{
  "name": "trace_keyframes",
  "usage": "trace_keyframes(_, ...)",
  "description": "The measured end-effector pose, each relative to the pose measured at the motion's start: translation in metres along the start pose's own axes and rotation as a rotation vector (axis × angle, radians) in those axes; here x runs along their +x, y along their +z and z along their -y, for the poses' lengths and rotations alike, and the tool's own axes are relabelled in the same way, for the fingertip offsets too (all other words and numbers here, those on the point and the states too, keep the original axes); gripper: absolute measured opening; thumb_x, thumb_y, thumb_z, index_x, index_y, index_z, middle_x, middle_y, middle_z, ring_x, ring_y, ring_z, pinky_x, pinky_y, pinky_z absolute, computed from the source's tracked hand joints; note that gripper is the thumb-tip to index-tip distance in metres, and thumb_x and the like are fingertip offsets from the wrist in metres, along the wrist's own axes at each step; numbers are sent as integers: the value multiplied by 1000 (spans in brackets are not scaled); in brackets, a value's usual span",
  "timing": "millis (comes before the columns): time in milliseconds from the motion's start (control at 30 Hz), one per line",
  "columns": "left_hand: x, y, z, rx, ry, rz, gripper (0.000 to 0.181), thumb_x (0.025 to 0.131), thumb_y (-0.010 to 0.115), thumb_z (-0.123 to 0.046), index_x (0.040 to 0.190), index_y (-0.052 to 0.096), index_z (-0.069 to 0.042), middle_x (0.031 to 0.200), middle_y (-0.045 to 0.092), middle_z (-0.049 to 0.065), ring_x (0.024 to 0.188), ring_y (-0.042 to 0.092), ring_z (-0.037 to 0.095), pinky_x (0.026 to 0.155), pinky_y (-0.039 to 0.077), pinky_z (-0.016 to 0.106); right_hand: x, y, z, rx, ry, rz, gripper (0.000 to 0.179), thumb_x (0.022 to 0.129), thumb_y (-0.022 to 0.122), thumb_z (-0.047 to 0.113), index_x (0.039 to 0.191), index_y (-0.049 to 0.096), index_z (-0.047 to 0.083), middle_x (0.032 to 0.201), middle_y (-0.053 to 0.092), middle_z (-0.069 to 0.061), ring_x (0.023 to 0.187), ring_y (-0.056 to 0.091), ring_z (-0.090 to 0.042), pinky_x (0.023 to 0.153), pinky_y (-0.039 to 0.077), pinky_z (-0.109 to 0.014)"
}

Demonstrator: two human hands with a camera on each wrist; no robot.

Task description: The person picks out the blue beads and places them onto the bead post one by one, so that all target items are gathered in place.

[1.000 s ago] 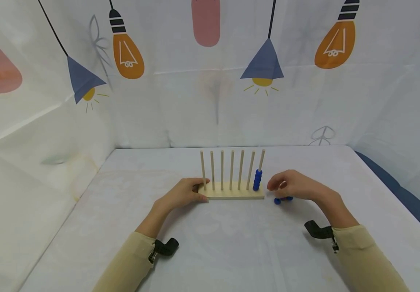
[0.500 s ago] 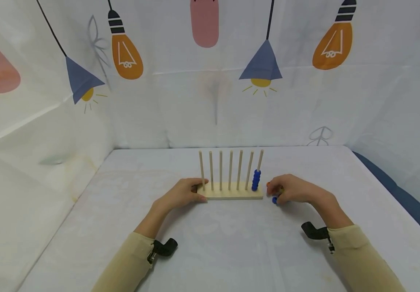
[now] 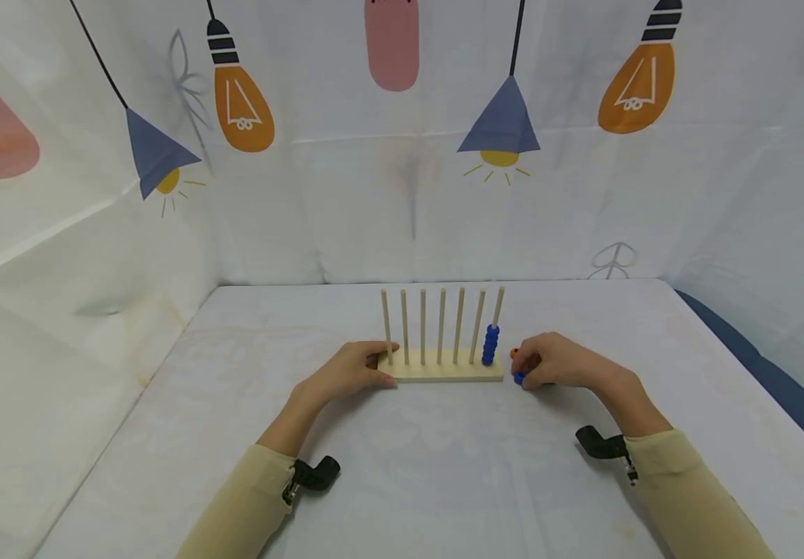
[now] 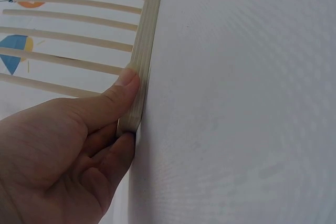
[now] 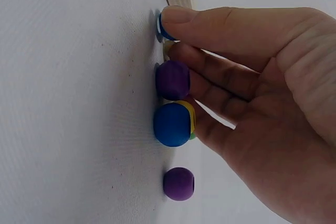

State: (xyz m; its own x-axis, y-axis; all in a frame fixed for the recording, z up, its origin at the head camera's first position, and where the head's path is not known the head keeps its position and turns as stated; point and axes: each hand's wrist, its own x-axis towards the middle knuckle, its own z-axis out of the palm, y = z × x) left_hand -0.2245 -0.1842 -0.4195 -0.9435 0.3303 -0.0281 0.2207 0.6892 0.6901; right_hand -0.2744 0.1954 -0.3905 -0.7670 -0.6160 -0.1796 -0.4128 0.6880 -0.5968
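A wooden peg rack [image 3: 444, 374] with a row of upright rods stands on the table. Several blue beads [image 3: 490, 345] are stacked on its rightmost rod. My left hand [image 3: 348, 369] grips the rack's left end, thumb [image 4: 126, 80] on the front edge and fingers behind. Just right of the rack, my right hand [image 3: 566, 361] pinches a loose blue bead [image 5: 164, 29] low at the tabletop, thumb in front and fingertips behind. Most of that bead is hidden by the thumb. An orange bead [image 3: 514, 353] shows beyond the right fingertips.
Under the right palm lie two purple beads [image 5: 172, 80], another blue bead [image 5: 172, 124] and a yellow bead [image 5: 190, 114] partly behind it. A white cloth [image 3: 304, 202] printed with lamps hangs behind the white table [image 3: 416, 481].
My right hand has come down among the loose beads and closed on a blue one, which has shifted left toward the rack. The left hand keeps its grip on the rack.
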Motion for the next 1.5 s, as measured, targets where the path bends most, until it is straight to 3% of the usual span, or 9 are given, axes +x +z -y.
trace_keyframes(200, 0, 0, 0, -3, 1, 2, 65, 82, 81, -30, 141, 57, -19, 146, 55, -2, 138, 48, 16, 110, 44, 39, 1, -1, -2, -3, 6, -18, 14, 82, 77, 11, 96, 75, 12, 90, 66, -2, 80, 55, -17, 67, 49, -30)
trace_keyframes(633, -1, -1, -4, 14, -15, 4, 64, 82, 81, -31, 141, 57, -21, 147, 55, -3, 138, 48, 16, 111, 44, 39, -2, -7, 4, 49, 17, -88, 20, 87, 71, 13, 106, 73, 10, 100, 71, -4, 82, 59, -17, 73, 52, -32)
trace_keyframes(867, -3, -1, -9, 2, -7, 1, 63, 83, 81, -27, 140, 58, -16, 144, 58, -1, 121, 56, 14, 101, 48, 38, -6, -11, 4, 74, -56, -171, 23, 89, 71, 13, 110, 72, 6, 104, 74, -5, 99, 66, -20, 88, 54, -40)
trace_keyframes(1067, -3, 1, -6, 3, -18, 4, 64, 82, 81, -29, 141, 57, -18, 145, 57, -5, 122, 55, 11, 101, 47, 35, -7, -14, 2, 112, -72, -225, 24, 90, 70, 12, 112, 71, 3, 106, 73, -8, 104, 67, -25, 87, 55, -35)
trace_keyframes(1233, -3, 1, -6, 21, -9, -3, 63, 83, 81, -29, 140, 58, -18, 143, 59, -4, 108, 55, 11, 93, 46, 32, -8, -16, 3, 124, -66, -268, 25, 91, 67, 10, 114, 71, 2, 111, 71, -11, 103, 66, -26, 82, 56, -29)
trace_keyframes(1367, -3, 0, -6, 27, -6, -2, 62, 83, 81, -29, 140, 58, -18, 143, 59, -5, 105, 54, 11, 92, 46, 31, -9, -18, 6, 125, -86, -300, 24, 92, 66, 10, 114, 71, 2, 113, 71, -11, 103, 65, -26, 88, 57, -38)
trace_keyframes(1500, -2, 0, -6, 15, -7, 4, 63, 83, 81, -29, 141, 58, -19, 144, 57, -5, 113, 55, 11, 97, 46, 33, -9, -19, 7, 127, -111, -335, 23, 93, 66, 12, 114, 71, 3, 113, 71, -10, 105, 64, -26, 99, 52, -52)
